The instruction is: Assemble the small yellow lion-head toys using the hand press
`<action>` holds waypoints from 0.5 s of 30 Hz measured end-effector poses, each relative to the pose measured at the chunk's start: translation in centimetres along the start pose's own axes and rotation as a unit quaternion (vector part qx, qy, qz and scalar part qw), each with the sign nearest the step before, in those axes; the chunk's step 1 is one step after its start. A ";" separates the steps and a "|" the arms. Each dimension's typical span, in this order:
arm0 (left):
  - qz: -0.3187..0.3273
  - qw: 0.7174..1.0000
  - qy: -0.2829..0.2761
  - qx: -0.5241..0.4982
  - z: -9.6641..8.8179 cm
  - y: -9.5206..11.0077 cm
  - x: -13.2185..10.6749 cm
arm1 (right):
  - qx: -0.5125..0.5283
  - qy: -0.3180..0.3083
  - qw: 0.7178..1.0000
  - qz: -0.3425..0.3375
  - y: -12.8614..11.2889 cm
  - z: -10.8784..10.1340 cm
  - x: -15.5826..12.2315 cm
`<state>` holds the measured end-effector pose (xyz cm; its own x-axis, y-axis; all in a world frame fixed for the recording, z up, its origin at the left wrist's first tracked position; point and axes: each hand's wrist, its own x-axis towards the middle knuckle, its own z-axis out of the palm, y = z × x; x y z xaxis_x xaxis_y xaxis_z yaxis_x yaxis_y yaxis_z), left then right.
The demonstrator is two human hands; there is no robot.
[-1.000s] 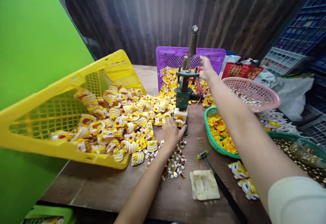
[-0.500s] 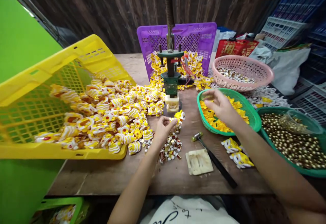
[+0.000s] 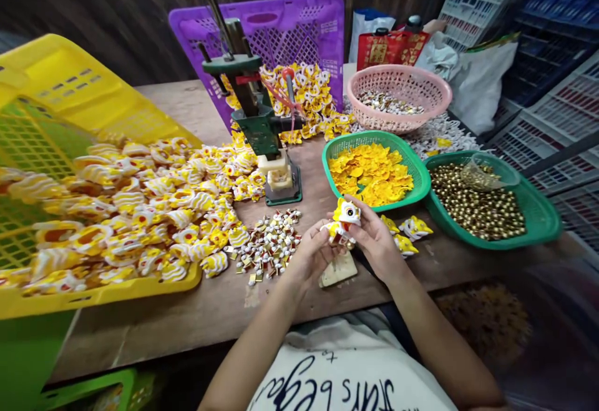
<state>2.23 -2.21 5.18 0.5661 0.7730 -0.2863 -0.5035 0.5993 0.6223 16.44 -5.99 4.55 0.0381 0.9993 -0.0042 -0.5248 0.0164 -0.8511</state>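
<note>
Both hands are gripping here: the left hand [image 3: 314, 250] and the right hand [image 3: 378, 246] are pinching one small yellow-and-white lion-like figurine [image 3: 347, 214] between them, one from each side, and its round dark eye is showing. The figurine is hovering over the near part of the wooden table [image 3: 224, 311], and just below it a pale square block [image 3: 339, 270] is lying partly covered. Over to the left, small white-and-gold pieces [image 3: 269, 242] are sitting in a loose heap, and beyond them yellow-and-white shells [image 3: 178, 199] are spilling from a yellow crate [image 3: 140, 302]. Farther back, a green lever press [image 3: 257, 136] is standing before a purple crate [image 3: 332, 30]. On the right, a green basket [image 3: 421, 174] is holding yellow cutouts [image 3: 374, 174], gold beads [image 3: 477, 205] are filling another, and a pink basket [image 3: 397, 121] is resting behind them
</note>
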 end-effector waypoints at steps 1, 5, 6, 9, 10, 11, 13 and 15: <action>-0.010 1.000 0.003 -0.002 0.0 -0.1 0.1 | 0.009 0.006 1.000 0.002 -0.1 -0.1 -0.1; -0.060 0.998 -0.005 0.009 0.0 -0.2 0.5 | 0.019 0.059 0.998 -0.009 0.0 -0.2 -0.3; -0.068 0.998 -0.012 0.012 0.0 -0.3 0.5 | 0.019 0.067 0.998 -0.011 0.1 -0.1 -0.2; -0.075 0.997 -0.031 0.011 -0.2 -0.5 0.6 | 0.023 0.069 0.997 -0.005 0.4 0.0 0.0; -0.072 0.997 -0.037 0.010 -0.3 -0.5 0.7 | 0.023 0.069 0.997 -0.001 0.5 0.0 0.0; -0.071 0.997 -0.043 0.010 -0.4 -0.6 0.7 | 0.021 0.069 0.997 0.002 0.6 0.0 0.1; -0.070 0.996 -0.051 0.011 -0.7 -0.7 0.9 | 0.007 0.070 0.998 -0.002 0.6 0.1 0.1; -0.070 0.996 -0.048 0.013 -1.0 -0.8 1.1 | -0.023 0.068 0.997 -0.015 0.6 0.2 0.0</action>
<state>2.64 -1.58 3.68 0.6903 0.6579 -0.3011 -0.3994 0.6935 0.5996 16.02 -5.94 4.16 0.1686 0.9846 -0.0470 -0.4821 0.0408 -0.8752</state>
